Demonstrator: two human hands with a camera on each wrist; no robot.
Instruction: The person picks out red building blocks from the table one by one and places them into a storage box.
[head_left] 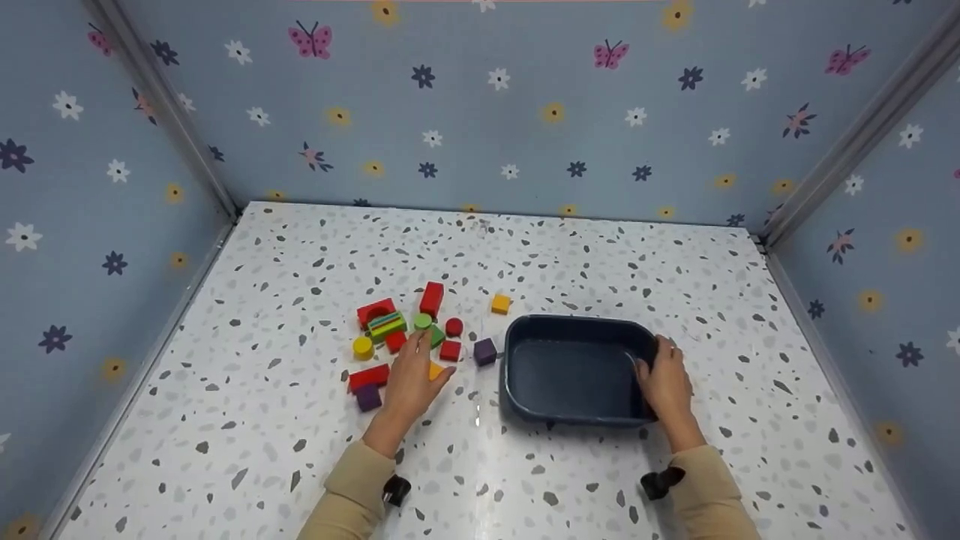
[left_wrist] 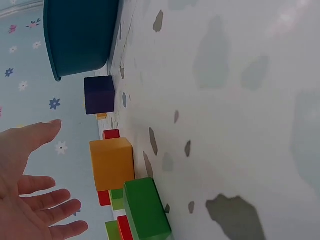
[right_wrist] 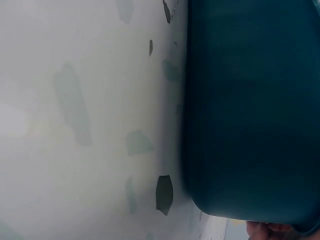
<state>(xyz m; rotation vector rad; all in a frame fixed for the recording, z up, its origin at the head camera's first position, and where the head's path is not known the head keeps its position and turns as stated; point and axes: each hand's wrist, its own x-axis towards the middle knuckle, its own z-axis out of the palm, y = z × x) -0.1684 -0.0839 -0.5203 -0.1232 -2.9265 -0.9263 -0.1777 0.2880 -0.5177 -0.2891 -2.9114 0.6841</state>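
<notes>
My left hand (head_left: 409,379) hovers over the loose toy blocks left of centre, fingers extended and thumb out to the side. A yellow-orange block (left_wrist: 112,164) and a green block (left_wrist: 146,209) are near it in the left wrist view, apart from the fingers. A dark blue plastic tub (head_left: 571,381) stands on the table to the right, with no blocks visible inside. My right hand (head_left: 667,384) grips the tub's right rim, thumb on the inner side and fingers outside. In the right wrist view the tub's wall hides most of that hand.
Several red, green, yellow and purple blocks lie scattered around the left hand. A purple cube (head_left: 485,352) sits just left of the tub, and a yellow block (head_left: 501,304) lies behind it. Patterned blue walls (head_left: 465,97) enclose the speckled table (head_left: 247,300).
</notes>
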